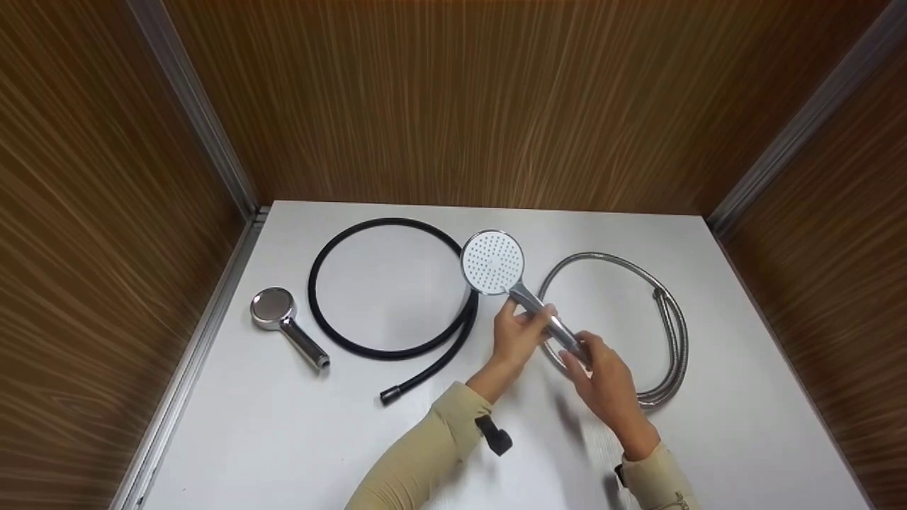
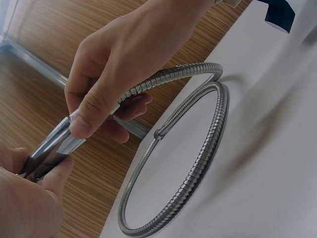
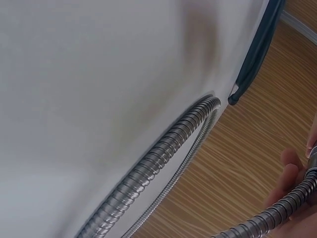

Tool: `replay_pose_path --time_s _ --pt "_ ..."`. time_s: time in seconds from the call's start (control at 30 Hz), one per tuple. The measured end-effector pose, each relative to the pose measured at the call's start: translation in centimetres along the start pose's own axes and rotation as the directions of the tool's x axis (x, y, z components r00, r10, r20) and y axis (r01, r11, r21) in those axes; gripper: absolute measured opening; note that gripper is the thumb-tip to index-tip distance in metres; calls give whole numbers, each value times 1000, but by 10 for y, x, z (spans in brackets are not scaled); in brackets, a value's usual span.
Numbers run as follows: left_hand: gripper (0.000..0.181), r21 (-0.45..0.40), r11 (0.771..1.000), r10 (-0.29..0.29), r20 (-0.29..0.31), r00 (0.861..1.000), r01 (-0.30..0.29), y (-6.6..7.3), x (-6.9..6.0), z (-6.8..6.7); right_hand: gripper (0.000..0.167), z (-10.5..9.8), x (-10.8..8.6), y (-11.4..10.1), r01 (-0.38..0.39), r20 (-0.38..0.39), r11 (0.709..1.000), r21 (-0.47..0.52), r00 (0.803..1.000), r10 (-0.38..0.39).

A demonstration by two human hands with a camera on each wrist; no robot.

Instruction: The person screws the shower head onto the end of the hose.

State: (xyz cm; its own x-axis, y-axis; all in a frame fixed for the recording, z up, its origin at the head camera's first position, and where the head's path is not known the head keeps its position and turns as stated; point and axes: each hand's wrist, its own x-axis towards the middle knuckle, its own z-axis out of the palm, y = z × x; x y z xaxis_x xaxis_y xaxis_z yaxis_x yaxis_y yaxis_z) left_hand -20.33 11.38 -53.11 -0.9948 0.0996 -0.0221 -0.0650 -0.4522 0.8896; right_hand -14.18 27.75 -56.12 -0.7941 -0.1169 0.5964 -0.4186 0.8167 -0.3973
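Observation:
A large chrome shower head [image 1: 492, 262] with a white, perforated face is held tilted above the table. My left hand [image 1: 517, 341] grips its handle, thumb across the chrome. At the handle's lower end, my right hand [image 1: 608, 386] pinches the end of the silver metal hose [image 1: 679, 347]. In the left wrist view, the handle [image 2: 52, 144] lies between the left hand [image 2: 29, 198] and the right hand [image 2: 119, 74], from which the hose [image 2: 173, 73] runs. Fingers partly hide where handle and hose meet. The right wrist view shows the hose [image 3: 277, 210] beside fingers at the right edge.
A coiled black hose [image 1: 312, 283] lies on the white table [image 1: 283, 439], its connector [image 1: 390, 395] toward the front. Left of it rests a smaller shower head [image 1: 273, 306] with a dark handle. Wood-patterned panels [image 1: 453, 106] stand behind and at both sides.

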Motion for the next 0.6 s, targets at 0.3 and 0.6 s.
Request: replay_pose_path --time_s 0.3,0.6 --pt "47 -7 1000 -18 8 1000 18 0 0 -1 34 -1 1 -1 -2 2 1000 3 1000 2" --pt "44 -23 1000 11 12 1000 -11 -2 1 -1 32 -2 0 -1 7 16 1000 6 1000 -7"
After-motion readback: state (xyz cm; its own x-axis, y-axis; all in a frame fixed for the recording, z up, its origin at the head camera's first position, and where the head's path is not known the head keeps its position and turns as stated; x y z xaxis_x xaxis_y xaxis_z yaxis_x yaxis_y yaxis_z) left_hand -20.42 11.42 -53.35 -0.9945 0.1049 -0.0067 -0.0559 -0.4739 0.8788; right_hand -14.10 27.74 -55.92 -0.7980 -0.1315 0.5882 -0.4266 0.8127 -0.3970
